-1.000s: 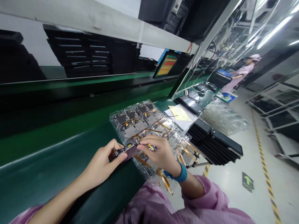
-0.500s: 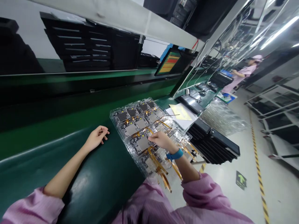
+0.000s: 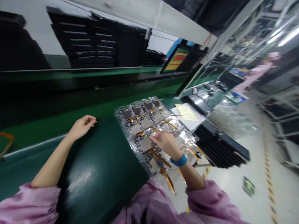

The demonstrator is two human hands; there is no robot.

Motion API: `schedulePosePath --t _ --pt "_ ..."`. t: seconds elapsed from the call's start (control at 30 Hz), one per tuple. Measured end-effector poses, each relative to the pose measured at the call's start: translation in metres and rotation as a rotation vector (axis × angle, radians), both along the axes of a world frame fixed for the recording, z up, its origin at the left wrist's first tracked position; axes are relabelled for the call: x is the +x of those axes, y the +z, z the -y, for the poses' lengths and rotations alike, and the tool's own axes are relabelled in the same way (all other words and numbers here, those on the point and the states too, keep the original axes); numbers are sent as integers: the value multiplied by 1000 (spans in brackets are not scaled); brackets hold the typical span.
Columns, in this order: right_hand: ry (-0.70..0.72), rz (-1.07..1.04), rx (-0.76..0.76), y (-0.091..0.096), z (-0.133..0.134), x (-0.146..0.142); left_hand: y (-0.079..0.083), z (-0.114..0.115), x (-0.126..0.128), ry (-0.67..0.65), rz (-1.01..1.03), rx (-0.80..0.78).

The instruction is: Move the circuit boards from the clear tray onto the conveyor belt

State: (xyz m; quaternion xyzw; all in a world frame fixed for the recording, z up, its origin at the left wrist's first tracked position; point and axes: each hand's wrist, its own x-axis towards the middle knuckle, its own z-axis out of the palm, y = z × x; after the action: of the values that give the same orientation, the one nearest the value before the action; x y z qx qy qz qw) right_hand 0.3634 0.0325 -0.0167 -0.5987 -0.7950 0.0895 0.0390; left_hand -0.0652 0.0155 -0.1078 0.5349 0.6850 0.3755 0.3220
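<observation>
On the right hand [image 3: 167, 143], thumb and finger were close together by a board [image 3: 145, 143], but I couldn't tell if they pinched it. That board lay in the clear tray [image 3: 127, 136] mid-frame; a second before, both hands had held one up. Now the left hand [image 3: 81, 127] was free, fingers bent, slightly apart, arm stretched to middle left.

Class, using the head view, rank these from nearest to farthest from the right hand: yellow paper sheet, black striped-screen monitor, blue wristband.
1. Blue wristband: worn just behind the right hand.
2. Yellow paper sheet: ahead, to the right.
3. Black striped-screen monitor: farthest back.
</observation>
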Motion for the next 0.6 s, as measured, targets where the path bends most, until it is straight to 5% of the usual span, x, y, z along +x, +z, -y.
schedulePosePath --t 0.13,0.3,0.47,0.6 --pt "83 -265 147 6 0 18 34 25 -90 428 -511 -177" --pt "115 -393 274 2 -18 43 47 85 -168 847 -536 -425" --pt "134 -398 296 11 -13 36 28 104 -177 1024 -482 -461" --pt "200 -416 236 32 4 16 26 102 -165 1038 -489 -403"
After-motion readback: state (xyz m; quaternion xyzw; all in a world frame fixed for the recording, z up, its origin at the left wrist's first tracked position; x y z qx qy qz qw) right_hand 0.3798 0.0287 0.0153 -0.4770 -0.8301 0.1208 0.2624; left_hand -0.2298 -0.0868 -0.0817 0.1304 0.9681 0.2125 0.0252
